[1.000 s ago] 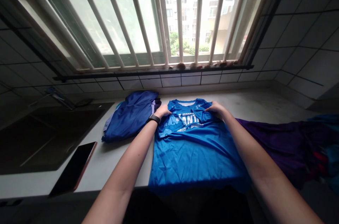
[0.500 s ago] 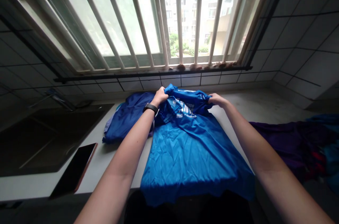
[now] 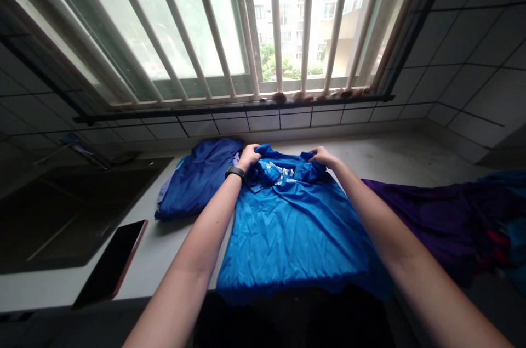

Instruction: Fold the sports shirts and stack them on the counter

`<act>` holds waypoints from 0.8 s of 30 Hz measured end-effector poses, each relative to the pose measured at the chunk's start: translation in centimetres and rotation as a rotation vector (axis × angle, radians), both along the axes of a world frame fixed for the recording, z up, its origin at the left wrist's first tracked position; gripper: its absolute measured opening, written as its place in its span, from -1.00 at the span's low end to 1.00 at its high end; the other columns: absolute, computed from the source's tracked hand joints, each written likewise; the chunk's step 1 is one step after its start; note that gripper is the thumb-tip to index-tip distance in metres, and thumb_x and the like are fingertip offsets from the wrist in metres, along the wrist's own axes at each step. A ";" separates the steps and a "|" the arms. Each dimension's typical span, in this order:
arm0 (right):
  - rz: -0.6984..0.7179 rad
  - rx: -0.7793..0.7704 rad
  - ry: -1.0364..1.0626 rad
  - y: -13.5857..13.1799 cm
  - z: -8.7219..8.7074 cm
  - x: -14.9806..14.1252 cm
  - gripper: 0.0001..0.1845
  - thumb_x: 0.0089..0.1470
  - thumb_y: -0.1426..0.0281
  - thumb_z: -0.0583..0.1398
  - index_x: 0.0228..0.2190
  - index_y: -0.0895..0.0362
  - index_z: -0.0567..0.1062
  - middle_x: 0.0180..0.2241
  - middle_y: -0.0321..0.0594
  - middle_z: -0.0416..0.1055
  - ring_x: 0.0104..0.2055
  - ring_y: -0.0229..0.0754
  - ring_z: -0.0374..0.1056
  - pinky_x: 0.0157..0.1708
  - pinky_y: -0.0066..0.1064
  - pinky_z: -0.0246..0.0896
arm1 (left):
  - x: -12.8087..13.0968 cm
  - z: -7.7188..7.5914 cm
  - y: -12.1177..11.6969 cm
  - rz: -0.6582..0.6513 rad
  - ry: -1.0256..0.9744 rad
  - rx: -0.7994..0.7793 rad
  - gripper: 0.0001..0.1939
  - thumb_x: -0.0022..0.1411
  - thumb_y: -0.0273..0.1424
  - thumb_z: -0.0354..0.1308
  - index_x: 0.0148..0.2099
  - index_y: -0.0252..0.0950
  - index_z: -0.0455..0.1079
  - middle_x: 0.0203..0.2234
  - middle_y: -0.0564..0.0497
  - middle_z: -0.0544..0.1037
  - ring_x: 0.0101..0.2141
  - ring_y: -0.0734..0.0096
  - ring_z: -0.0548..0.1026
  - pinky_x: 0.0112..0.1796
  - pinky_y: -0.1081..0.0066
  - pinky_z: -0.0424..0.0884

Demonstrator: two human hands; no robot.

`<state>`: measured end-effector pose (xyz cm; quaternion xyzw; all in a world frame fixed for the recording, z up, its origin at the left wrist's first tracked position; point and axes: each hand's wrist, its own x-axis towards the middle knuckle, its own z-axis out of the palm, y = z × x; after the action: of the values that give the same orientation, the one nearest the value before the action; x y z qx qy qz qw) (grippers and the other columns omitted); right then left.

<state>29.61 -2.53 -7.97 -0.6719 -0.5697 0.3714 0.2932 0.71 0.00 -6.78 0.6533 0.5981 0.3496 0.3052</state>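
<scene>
- Left hand (image 3: 249, 157): fingers grasping the far left corner of the T-shirt, tips partly lost in cloth.
- Right hand (image 3: 324, 157): fingers pinching the far right corner, seemingly paired with the left to hold the bunched end spread.
- Blue T-shirt (image 3: 293, 238): on the countertop (image 3: 411, 164), evidently for flat support; near hem drooping over the edge; white lettering mostly swallowed by folds, unreadable.
- Garment stack (image 3: 201, 178): just left of the T-shirt, perhaps to leave it room; lower layers hidden.
- Phone (image 3: 113, 260): farther left of the T-shirt, screen dark.
- Purple garment (image 3: 435, 222): right of the T-shirt, partly behind the right forearm; outline murky.
</scene>
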 end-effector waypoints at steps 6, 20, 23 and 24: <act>-0.215 0.552 -0.017 4.4 4.5 -0.4 -0.60 0.05 0.53 0.13 -0.08 0.12 0.58 -0.03 -0.13 0.57 0.12 -0.06 0.43 0.22 -0.23 0.25 | 1.7 7.0 2.7 0.143 0.021 0.497 -0.69 0.21 -0.62 0.09 -0.04 -0.38 0.52 -0.06 -0.17 0.63 0.00 0.17 0.54 0.07 0.27 0.36; -0.181 0.657 -0.085 1.8 4.6 1.9 -0.60 0.01 0.58 0.12 -0.13 0.16 0.60 -0.10 -0.14 0.60 0.02 -0.03 0.47 0.16 -0.22 0.29 | 2.0 7.1 1.0 0.000 0.122 0.441 -0.84 0.20 -0.49 0.17 -0.16 -0.34 0.51 -0.21 -0.09 0.64 -0.07 0.14 0.54 0.03 0.33 0.36; -0.183 0.856 -0.098 -1.9 6.4 2.1 -0.59 0.11 0.51 0.09 -0.04 0.12 0.56 -0.04 -0.17 0.57 0.10 -0.02 0.43 0.19 -0.16 0.27 | 1.4 8.2 -2.6 -0.063 0.096 0.571 -0.79 0.27 -0.44 0.11 -0.09 -0.31 0.51 -0.15 -0.08 0.62 -0.07 0.17 0.54 0.06 0.31 0.38; -0.188 0.911 -0.118 -4.0 6.7 2.2 -0.58 0.15 0.47 0.07 0.00 0.09 0.54 -0.02 -0.18 0.56 0.14 0.00 0.41 0.20 -0.13 0.26 | 0.9 8.4 -4.5 -0.086 0.091 0.612 -0.78 0.29 -0.42 0.09 -0.08 -0.28 0.52 -0.13 -0.07 0.61 -0.06 0.18 0.53 0.07 0.29 0.38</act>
<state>31.82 -6.55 -1.29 -0.5435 -0.6272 0.0167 0.5577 1.57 -4.45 1.66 0.7546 0.4500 0.4706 0.0814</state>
